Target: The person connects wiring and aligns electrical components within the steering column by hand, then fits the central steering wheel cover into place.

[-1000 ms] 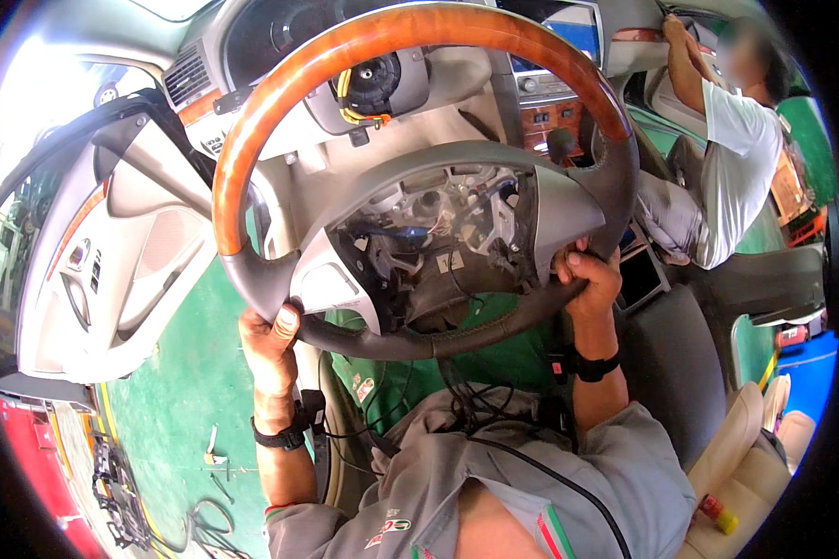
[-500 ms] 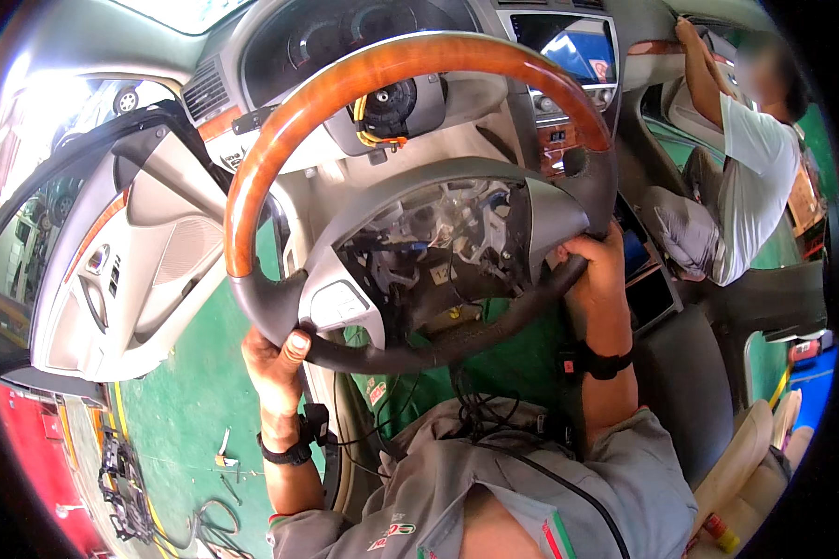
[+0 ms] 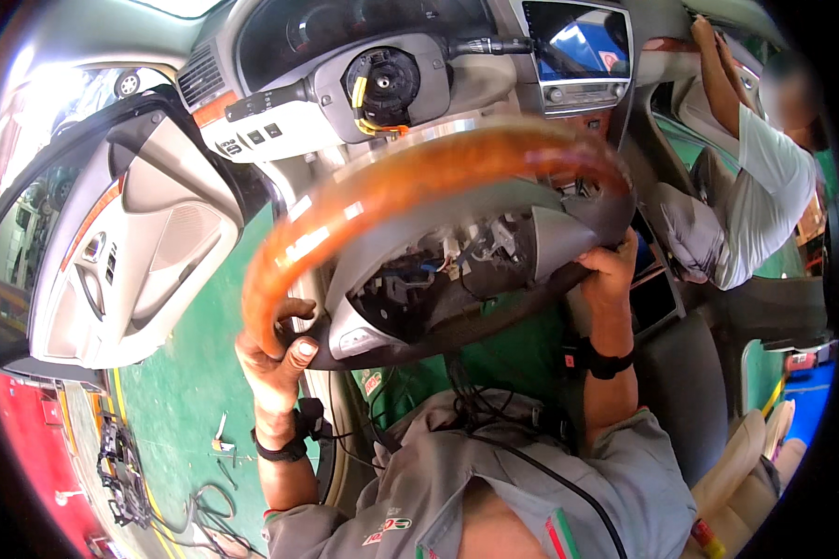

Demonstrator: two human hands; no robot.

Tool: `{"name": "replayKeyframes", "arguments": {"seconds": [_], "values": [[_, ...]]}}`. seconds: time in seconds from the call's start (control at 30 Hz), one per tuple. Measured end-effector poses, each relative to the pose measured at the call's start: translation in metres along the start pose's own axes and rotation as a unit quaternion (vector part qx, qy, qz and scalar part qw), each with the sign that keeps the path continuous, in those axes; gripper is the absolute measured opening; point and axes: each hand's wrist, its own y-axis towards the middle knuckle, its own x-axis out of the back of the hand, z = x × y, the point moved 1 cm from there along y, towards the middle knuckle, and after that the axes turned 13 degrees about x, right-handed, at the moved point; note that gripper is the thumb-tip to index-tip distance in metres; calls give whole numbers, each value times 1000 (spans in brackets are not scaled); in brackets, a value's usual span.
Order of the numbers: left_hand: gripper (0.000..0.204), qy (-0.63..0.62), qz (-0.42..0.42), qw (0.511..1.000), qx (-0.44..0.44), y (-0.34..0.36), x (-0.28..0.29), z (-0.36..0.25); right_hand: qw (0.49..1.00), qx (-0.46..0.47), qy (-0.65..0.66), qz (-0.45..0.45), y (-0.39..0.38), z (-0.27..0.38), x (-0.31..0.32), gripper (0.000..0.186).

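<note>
Between my hands is a steering wheel (image 3: pixel 419 166) with a glossy wood-look upper rim and dark lower rim, off its column. Its open centre shows wires and metal brackets. My left hand (image 3: pixel 275 363) wraps the lower left rim, thumb on the near side. On the lower right rim my right hand (image 3: pixel 611 270) is closed around it. The wheel is tilted, its top edge blurred by motion. Ahead of it the bare steering column hub (image 3: pixel 382 84) shows, with yellow and orange wires (image 3: pixel 362 107) hanging from it and stalks at both sides.
At left the car door (image 3: pixel 149 252) stands wide over a green floor (image 3: pixel 196 391) with cables and a black frame (image 3: pixel 121 466). A screen (image 3: pixel 578 42) sits in the dashboard. On the far right another person (image 3: pixel 764 186) reaches toward the passenger side. Black cables cross my lap.
The steering wheel's top has come down and toward me, tilting flatter and uncovering the column hub and stalks. Both hands keep their hold. The view has shifted slightly.
</note>
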Motion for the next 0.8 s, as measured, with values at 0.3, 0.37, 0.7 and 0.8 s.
{"name": "replayKeyframes", "arguments": {"seconds": [0.3,0.37,0.7,0.8], "values": [[35,-17,115,989,95,3,-8,-14,991,-68,-109,20,3,-10,12,61],[35,-13,155,986,53,7,-19,-11,987,-122,-108,11,-2,-21,20,62],[35,99,234,959,128,-4,-64,22,892,14,-436,118,-26,-19,41,34],[33,23,202,955,216,-11,-56,28,904,10,-422,64,-47,22,16,19]]}}
